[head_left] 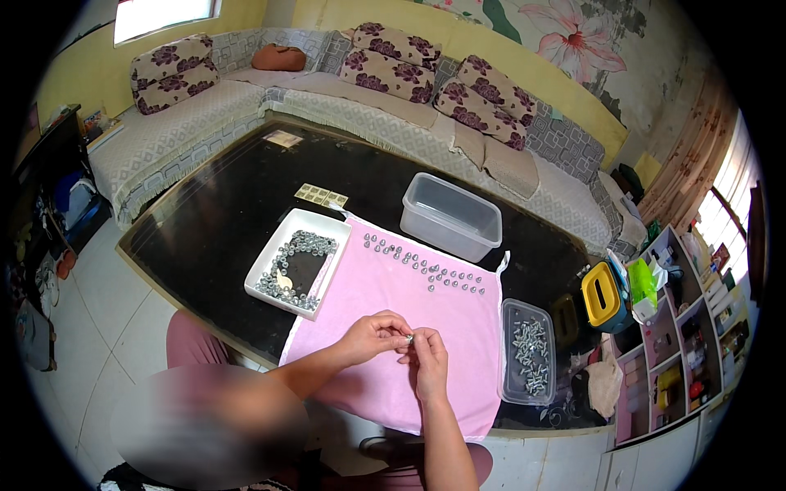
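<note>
My left hand [375, 337] and my right hand [428, 357] meet above the pink cloth [381, 303], fingertips pinched together on a small shiny metal fastener [409, 336]. Its exact shape is mostly hidden by the fingers. Left of the hands, a white tray [260, 288] holds many small silvery nuts [309, 243] and a pale flat piece [283, 280]. To the right, a clear plastic box [514, 393] contains a heap of metal bolts [530, 356]. Along the cloth's far part stand rows of small silvery fasteners [422, 265].
An empty translucent bin [452, 233] and a patterned card sheet [321, 195] sit on the black table [213, 204]. A yellow-lidded box [602, 295] and a beige cloth [604, 386] lie at the right, beside a shelf unit [655, 360]. A long sofa [352, 106] runs behind.
</note>
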The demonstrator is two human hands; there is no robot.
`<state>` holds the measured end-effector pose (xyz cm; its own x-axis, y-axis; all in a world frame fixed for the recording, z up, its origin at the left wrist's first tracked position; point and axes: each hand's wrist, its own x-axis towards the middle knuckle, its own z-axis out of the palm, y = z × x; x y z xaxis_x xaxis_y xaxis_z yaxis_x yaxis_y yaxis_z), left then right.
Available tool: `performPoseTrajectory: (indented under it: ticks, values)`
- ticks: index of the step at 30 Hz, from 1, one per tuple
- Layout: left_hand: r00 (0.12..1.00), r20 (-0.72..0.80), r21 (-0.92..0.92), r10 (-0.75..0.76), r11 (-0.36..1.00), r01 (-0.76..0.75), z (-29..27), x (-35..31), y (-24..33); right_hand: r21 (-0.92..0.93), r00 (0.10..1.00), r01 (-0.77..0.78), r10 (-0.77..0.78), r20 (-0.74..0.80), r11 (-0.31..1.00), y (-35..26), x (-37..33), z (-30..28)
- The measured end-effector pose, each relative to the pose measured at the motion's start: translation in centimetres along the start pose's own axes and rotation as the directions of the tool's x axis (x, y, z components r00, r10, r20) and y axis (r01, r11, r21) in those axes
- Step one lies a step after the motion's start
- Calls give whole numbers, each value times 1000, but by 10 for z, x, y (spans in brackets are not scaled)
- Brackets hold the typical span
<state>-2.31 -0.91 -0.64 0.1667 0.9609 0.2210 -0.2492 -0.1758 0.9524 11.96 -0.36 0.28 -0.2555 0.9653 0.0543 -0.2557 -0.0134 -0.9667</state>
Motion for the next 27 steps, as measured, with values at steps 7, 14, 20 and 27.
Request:
performPoseTrajectory:
  ticks: [7,14,20,27]
  values:
    - [1000,-16,-19,11,1000,-12,-1,1,-4,3,1000,-9,9,-6,1000,2,0,0]
    - [1000,0,-21,15,1000,-15,1,0,0,16,1000,2,-2,-30,1000,-1,-1,3]
    - [999,-5,33,40,999,-40,-1,0,-4,14,999,-3,3,-41,1000,-4,-1,6]
    - [1000,8,11,28,1000,-28,1,0,0,-17,1000,-17,18,25,1000,4,0,-4]
